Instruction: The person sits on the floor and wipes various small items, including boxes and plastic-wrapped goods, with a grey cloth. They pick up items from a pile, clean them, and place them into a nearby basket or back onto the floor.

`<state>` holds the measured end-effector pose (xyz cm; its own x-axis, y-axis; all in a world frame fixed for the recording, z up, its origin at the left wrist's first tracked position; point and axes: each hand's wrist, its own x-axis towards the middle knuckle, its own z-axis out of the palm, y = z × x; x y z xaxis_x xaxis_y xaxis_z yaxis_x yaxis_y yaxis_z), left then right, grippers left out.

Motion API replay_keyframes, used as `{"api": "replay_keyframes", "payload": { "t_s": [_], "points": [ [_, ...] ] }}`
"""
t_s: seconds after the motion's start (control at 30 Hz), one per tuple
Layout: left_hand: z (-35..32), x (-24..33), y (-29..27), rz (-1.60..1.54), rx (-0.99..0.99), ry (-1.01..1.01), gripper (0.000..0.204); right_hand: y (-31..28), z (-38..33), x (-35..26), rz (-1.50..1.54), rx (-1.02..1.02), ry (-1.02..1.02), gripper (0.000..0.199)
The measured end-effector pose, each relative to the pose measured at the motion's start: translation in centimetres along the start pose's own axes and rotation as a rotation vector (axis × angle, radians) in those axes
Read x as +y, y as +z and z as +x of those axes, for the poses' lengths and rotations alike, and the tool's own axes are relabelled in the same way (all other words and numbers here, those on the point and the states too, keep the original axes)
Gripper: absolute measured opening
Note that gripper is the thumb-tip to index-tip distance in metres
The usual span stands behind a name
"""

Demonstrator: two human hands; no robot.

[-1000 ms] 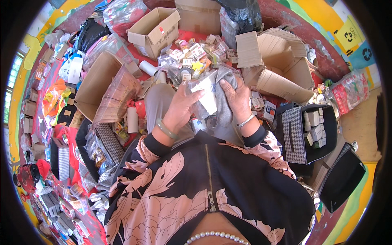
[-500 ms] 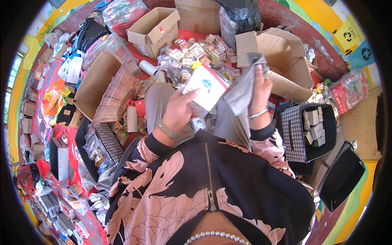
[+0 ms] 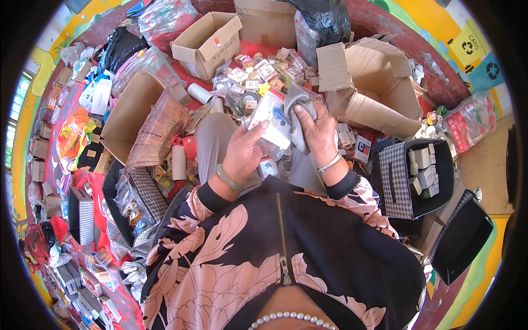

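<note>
Up close, right in front of us, we've got a flat white rectangular packet with a blue print (image 3: 274, 125), pinched in our left hand (image 3: 246, 148), thumb on top, the other fingers mostly hidden behind it. Our right hand (image 3: 318, 132) has its fingers clamped on a bunched grey fabric cloth (image 3: 300, 104), which sits against the packet's right side, so we'd call this the wiping step. Next move, we reckon, calls for a steady left pinch and light cloth pressure so the packet doesn't bend. We can't tell if it's cased in clear plastic; its underside is out of sight, and so are our right fingertips. Just below our hands, a small white piece with a similar blue mark (image 3: 268, 166) pokes out, too partly shown for us to call it a match. Past that, there's a jumble of small printed boxes (image 3: 267, 71), overlapping too much to count. Farther out, an open brown cardboard box (image 3: 206, 44) doesn't show us its bottom, and a shiny black plastic bag (image 3: 327, 19) gets cut off at the top.
</note>
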<state>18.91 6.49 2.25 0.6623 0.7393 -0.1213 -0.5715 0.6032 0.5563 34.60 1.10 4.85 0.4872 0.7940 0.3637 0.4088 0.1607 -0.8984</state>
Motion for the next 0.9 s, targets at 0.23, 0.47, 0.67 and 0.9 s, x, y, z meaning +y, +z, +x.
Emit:
{"api": "replay_keyframes", "payload": {
  "t_s": [0.23,0.47,0.67,0.9],
  "points": [
    [-0.4,-0.2,1.5,-0.003,0.010,-0.032,0.022,0.0,0.6,0.6,0.092,0.153,-0.042,0.018],
    [-0.5,-0.3,2.3,0.008,0.012,-0.031,0.022,-0.7,0.9,0.3,0.362,0.162,0.074,0.017],
    [-0.7,-0.2,2.3,0.008,0.005,-0.046,0.022,-1.2,1.0,0.5,0.438,0.150,0.113,0.017],
    [-0.4,2.0,-1.9,0.280,0.139,0.273,0.024,-7.1,4.1,0.5,0.554,0.451,0.258,0.022]
  ]
}}
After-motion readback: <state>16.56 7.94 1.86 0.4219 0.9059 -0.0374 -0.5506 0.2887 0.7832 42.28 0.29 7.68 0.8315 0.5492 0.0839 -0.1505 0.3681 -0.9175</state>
